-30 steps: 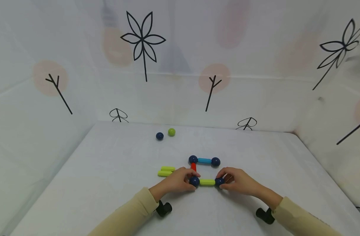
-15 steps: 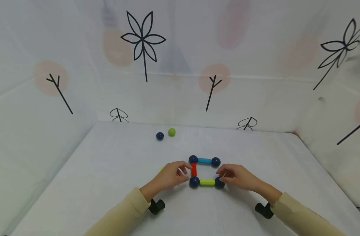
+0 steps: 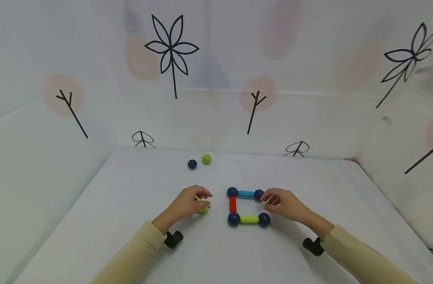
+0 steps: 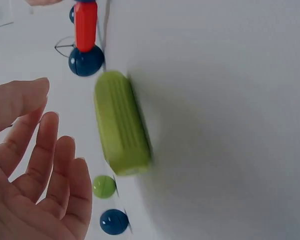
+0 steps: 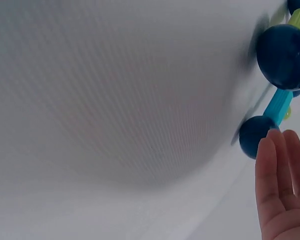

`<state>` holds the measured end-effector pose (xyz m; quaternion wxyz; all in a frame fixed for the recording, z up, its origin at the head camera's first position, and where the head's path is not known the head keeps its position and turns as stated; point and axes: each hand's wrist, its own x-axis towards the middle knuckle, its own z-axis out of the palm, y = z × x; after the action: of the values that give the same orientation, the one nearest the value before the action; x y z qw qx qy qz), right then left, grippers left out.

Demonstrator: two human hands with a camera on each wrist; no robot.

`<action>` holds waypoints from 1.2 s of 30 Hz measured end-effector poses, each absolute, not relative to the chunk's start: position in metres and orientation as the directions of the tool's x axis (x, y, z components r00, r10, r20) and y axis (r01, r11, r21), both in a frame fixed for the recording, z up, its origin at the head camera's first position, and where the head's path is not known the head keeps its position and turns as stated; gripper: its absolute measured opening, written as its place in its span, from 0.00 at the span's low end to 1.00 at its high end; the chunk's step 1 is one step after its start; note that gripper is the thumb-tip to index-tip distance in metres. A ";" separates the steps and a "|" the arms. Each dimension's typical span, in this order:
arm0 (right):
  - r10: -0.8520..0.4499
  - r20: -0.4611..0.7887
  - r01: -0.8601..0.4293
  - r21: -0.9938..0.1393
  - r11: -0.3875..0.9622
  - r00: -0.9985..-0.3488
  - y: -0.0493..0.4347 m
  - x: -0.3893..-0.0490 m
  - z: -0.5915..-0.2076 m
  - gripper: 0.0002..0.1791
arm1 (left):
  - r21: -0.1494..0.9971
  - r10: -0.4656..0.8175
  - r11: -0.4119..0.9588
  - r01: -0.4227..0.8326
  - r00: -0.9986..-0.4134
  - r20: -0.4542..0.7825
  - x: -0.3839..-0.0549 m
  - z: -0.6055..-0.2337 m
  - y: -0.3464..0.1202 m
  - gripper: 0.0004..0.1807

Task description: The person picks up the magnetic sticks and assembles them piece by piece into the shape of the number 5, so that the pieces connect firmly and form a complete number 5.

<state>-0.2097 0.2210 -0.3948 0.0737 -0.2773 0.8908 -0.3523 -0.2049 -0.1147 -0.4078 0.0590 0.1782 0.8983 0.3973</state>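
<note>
1. Lime-green rod [image 4: 121,123] is lying on the white tabletop [image 3: 131,221] just left of the open rod-and-ball frame [image 3: 247,206], its long axis running left to right; the left hand [image 3: 188,203], fingers loosely apart and holding nothing, is hovering directly over it.
2. Right hand [image 3: 285,205], fingers relaxed, is reaching beside the far-right dark blue ball [image 3: 259,194]; contact cannot be told.
3. In the head view, the left hand is hiding most of the rod.

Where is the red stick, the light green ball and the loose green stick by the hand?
red stick [image 3: 233,204], head view, middle of its length.
light green ball [image 3: 206,159], head view, centre of the ball.
loose green stick [image 4: 121,122], left wrist view, middle of its ribbed side.
</note>
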 end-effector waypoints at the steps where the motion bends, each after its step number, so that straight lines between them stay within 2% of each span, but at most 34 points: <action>1: -0.538 0.073 -0.444 -0.662 0.604 -0.840 0.221 -0.211 -0.395 0.10 | 0.733 0.356 0.629 0.258 -0.934 0.024 -0.206 -0.408 -0.117 0.09; 10: -0.478 0.141 -0.453 -0.619 0.641 -0.867 0.220 -0.221 -0.398 0.10 | 0.700 0.330 0.684 0.207 -0.943 -0.044 -0.212 -0.413 -0.129 0.09; 19: -0.465 0.110 -0.423 -0.631 0.650 -0.879 0.219 -0.230 -0.399 0.11 | 0.681 0.314 0.722 0.123 -0.935 -0.164 -0.218 -0.416 -0.130 0.09; 36: -0.453 0.045 -0.370 -0.652 0.662 -0.890 0.219 -0.239 -0.403 0.11 | 0.686 0.329 0.718 0.118 -0.926 -0.185 -0.224 -0.417 -0.130 0.09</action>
<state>-0.2386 0.2188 -0.4027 0.0606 -0.2261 0.9096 -0.3432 -0.2238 -0.1298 -0.4169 0.1487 0.1220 0.9148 0.3550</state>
